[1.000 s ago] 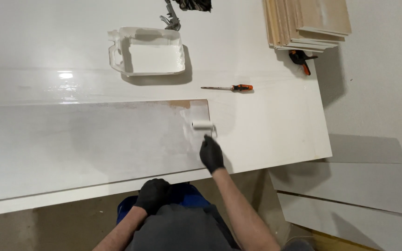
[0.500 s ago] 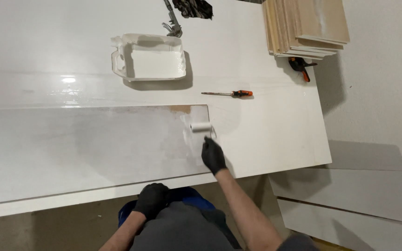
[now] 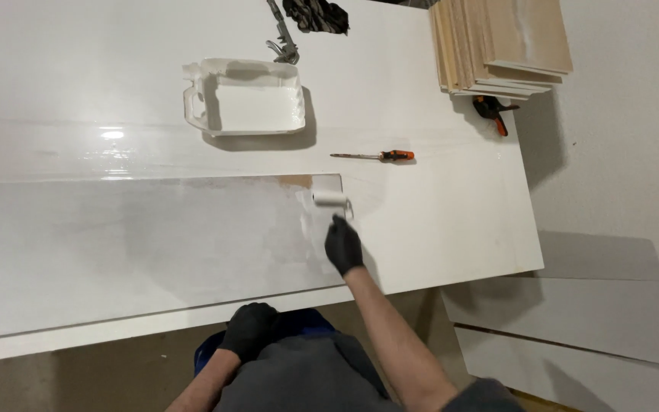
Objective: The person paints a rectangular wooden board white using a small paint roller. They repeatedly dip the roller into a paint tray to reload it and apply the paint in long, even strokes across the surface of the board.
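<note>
White-covered worktop (image 3: 436,229), long board (image 3: 139,236) lying along near edge. Right hand (image 3: 343,246) gripping paint roller (image 3: 330,199), coating board's far right corner; bare patch (image 3: 296,181) remaining. Left hand (image 3: 249,328) curled below near edge, holding nothing. Paint tray (image 3: 244,98) sitting toward far edge; reloading likely needed.

Lying white and glossy all around the grip: a broad worktable (image 3: 451,229).
Catching lamp glare far left; grey floor (image 3: 619,160) showing right, beyond it.
</note>
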